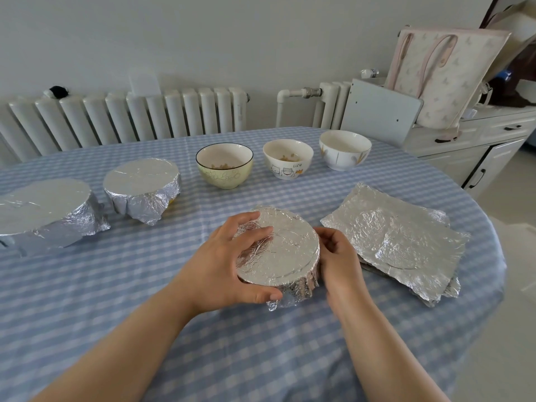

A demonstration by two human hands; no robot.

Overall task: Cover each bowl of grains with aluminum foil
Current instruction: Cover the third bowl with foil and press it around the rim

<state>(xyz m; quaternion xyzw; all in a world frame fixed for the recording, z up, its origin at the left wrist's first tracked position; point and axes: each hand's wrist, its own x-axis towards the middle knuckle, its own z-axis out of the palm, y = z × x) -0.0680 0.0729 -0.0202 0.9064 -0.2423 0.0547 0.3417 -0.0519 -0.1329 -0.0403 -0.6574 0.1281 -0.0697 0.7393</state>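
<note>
Near the middle of the tabletop (116,300), under a blue checked cloth: a foil-wrapped bowl (285,250), upright, foil stretched flat over the rim and crumpled down the sides. At its 9 o'clock, the left hand (229,268), fingers curled over the far-left edge of the foil top, thumb pressed against the near side, gripping the bowl. At its 3 o'clock, the right hand (339,256), fingers curled in against the foil on the bowl's wall, pressing it there; fingertips partly hidden behind the bowl. At 3 o'clock just beyond that hand, a stack of foil sheets (406,242), wrinkled, lying flat, apart from the bowl. Toward 10 o'clock, a second covered bowl (142,187), and farther out toward 9 o'clock a third covered bowl (46,210) at the picture's left edge, both fully wrapped. Along the far side from 11 to 1 o'clock, three open bowls in a row, well apart from the hands: a yellow-green bowl (224,166) with a dark rim and some grains inside, a white cartoon bowl (288,159) also with grains, and a white bowl (345,149) whose contents cannot be made out. Behind the tabletop, a white radiator (130,117); at 2 o'clock, a pale tote bag (443,76) on a white cabinet (478,140).
</note>
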